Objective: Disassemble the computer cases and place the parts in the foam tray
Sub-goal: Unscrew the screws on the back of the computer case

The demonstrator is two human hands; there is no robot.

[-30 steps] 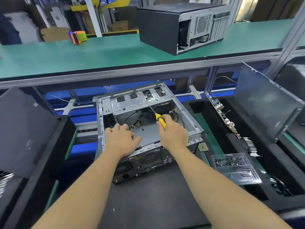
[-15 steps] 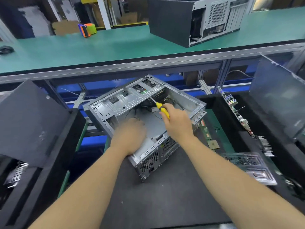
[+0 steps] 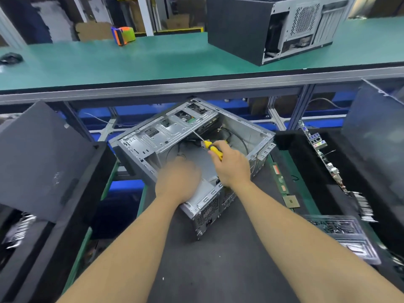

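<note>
Head view: open computer case (image 3: 231,130) sits skewed on the dark mat (image 3: 218,270), centre of frame.
Right hand (image 3: 232,166) is wrapped round a yellow screwdriver (image 3: 213,149), tip up by the drive cage. Left hand (image 3: 177,182) is inside the case, too blurry to tell its grip. Foam tray (image 3: 284,138) with a motherboard (image 3: 328,165) is at right.

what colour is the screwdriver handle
Yellow with a black collar; the screwdriver shows in the head view, held by the right hand.

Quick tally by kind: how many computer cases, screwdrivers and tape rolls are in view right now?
Computer cases: 2, open case and closed case
Screwdrivers: 1, screwdriver held in the right hand
Tape rolls: 1, tape roll
Total: 4
</note>
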